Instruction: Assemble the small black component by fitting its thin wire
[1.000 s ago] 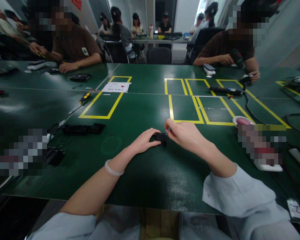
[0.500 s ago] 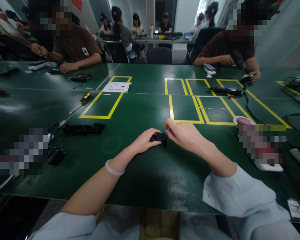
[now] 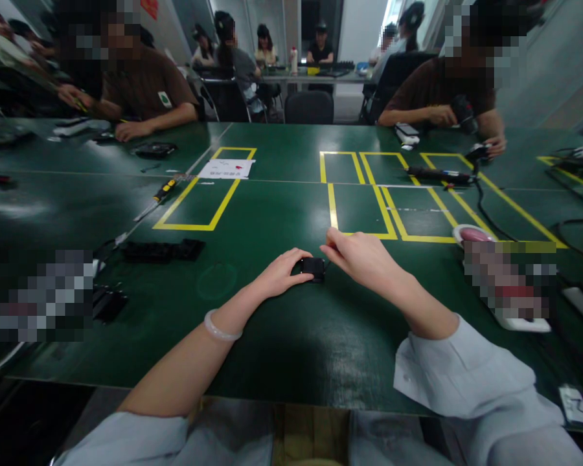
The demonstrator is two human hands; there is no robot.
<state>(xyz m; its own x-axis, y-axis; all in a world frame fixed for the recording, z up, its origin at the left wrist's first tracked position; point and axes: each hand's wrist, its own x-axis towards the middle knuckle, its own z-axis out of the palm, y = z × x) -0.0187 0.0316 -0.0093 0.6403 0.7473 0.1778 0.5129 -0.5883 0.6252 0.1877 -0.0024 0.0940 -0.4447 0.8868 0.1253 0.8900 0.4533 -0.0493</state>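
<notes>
My left hand (image 3: 284,272) grips a small black box-shaped part (image 3: 313,267) between thumb and fingers, low over the green table. Just right of it, my right hand (image 3: 354,254) is closed in a pinch, its fingertips slightly apart from the part. A thin dark sliver shows between the part and those fingertips; what it is, I cannot make out. The insides of the right fingers are hidden from view.
A long black part (image 3: 162,250) lies left on the green table (image 3: 272,349). Farther back are a yellow-black screwdriver (image 3: 166,189), a paper sheet (image 3: 227,169) and a black pen-shaped electric tool (image 3: 440,175) with a cable. Two people in brown shirts work across the table.
My right hand has drawn slightly away from the black part, and a thin gap with a dark sliver now shows between them. The left hand keeps its place.
</notes>
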